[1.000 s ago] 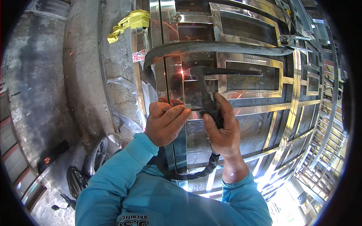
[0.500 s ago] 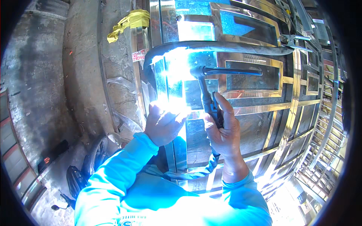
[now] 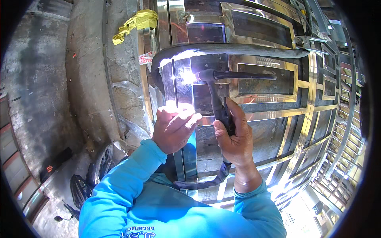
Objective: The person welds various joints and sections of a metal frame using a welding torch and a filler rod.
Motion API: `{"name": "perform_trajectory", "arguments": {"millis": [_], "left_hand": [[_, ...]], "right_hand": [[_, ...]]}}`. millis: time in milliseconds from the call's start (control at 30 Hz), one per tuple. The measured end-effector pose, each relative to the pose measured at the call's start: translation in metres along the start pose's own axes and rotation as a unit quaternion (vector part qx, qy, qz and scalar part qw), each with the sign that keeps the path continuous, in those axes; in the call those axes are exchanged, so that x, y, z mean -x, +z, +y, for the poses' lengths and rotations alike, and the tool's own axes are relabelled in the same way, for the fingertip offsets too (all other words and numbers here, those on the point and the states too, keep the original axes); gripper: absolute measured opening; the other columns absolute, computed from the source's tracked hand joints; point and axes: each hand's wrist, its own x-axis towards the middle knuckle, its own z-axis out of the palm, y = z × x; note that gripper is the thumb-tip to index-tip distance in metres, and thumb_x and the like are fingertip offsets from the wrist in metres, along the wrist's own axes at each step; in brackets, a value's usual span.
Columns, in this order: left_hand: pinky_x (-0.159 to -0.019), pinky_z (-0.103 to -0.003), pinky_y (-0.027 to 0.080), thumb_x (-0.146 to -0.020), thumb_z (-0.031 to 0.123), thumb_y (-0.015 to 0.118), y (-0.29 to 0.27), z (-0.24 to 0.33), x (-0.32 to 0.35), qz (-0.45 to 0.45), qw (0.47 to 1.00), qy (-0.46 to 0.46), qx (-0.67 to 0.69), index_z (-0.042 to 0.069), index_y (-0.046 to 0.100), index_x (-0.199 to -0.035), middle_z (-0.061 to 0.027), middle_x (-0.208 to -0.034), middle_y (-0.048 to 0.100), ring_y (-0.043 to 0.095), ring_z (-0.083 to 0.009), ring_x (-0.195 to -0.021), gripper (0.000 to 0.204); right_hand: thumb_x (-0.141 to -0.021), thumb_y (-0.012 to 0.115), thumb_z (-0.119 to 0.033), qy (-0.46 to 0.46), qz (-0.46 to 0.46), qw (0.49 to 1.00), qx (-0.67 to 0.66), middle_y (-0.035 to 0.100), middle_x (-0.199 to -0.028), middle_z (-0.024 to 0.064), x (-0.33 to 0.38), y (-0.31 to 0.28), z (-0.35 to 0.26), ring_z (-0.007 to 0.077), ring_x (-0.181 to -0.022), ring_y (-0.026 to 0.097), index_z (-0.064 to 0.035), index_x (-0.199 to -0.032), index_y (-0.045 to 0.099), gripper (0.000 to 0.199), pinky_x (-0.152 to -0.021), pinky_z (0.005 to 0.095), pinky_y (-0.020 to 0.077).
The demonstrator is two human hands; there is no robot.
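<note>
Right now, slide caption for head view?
Right hand aims a torch at a bright glow on a metal frame; left hand lies over the frame.

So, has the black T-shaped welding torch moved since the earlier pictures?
No, not visibly: the torch keeps its place against the shiny rectangular metal frame, its tail still ending over the frame's opening.

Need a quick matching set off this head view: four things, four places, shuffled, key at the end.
1. Torch
2. Left hand
3. Yellow wrapping
4. Thick dark hose

A. Below the bright glow in the picture, left of the torch
B. Runs across the picture, above the torch head
C. In the grip of the right hand
D. Upper left of the picture

Pairs: 1-C, 2-A, 3-D, 4-B
</note>
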Motion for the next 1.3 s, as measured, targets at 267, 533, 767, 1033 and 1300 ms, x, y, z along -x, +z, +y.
{"name": "perform_trajectory", "arguments": {"millis": [267,533,767,1033,1300], "left_hand": [[-0.082,-0.040,0.049,-0.078,0.005,0.084,0.002,-0.001,-0.008,0.021,0.999,-0.009,0.042,0.012,0.078,-0.111,-0.0033,-0.109,0.070,0.056,-0.0244,-0.096,0.034],[-0.086,-0.041,0.044,-0.074,0.007,0.081,0.000,0.001,-0.003,-0.004,1.000,-0.007,-0.007,0.014,0.074,-0.112,0.0008,-0.111,0.070,0.060,-0.0233,-0.105,0.040],[-0.085,-0.040,0.047,-0.067,0.004,0.081,0.001,0.001,-0.008,0.026,0.999,-0.010,0.017,0.007,0.077,-0.106,-0.0038,-0.109,0.071,0.060,-0.0219,-0.103,0.040],[-0.087,-0.042,0.046,-0.074,0.005,0.083,0.000,0.000,0.001,0.003,1.000,-0.021,0.013,0.014,0.076,-0.110,-0.0002,-0.108,0.071,0.060,-0.0230,-0.099,0.037],[-0.082,-0.039,0.049,-0.078,0.008,0.084,-0.001,0.001,-0.009,0.008,1.000,-0.016,0.003,0.011,0.078,-0.109,-0.0029,-0.110,0.071,0.059,-0.0249,-0.095,0.031]], "right_hand": [[-0.095,0.069,-0.004,0.009,0.023,0.999,-0.041,0.073,-0.110,0.0177,0.003,0.003,0.001,0.0167,-0.100,0.071,-0.0020,-0.148,0.045,0.058,-0.084,0.0294,0.0554],[-0.096,0.069,-0.004,-0.011,0.001,1.000,0.007,0.073,-0.113,0.0187,0.004,-0.002,0.002,0.0176,-0.102,0.071,-0.0041,-0.150,0.044,0.059,-0.085,0.0292,0.0553],[-0.095,0.070,-0.005,0.015,0.017,0.999,-0.033,0.073,-0.115,0.0183,0.004,0.001,0.002,0.0185,-0.105,0.071,-0.0031,-0.149,0.045,0.059,-0.088,0.0296,0.0543],[-0.095,0.070,-0.005,0.017,0.005,1.000,-0.022,0.074,-0.112,0.0175,0.005,-0.001,0.001,0.0167,-0.099,0.071,-0.0028,-0.149,0.045,0.059,-0.084,0.0292,0.0554],[-0.094,0.070,-0.005,0.022,0.018,0.999,-0.022,0.073,-0.109,0.0179,0.005,0.001,0.003,0.0179,-0.099,0.071,-0.0032,-0.149,0.045,0.061,-0.083,0.0289,0.0547]]}}
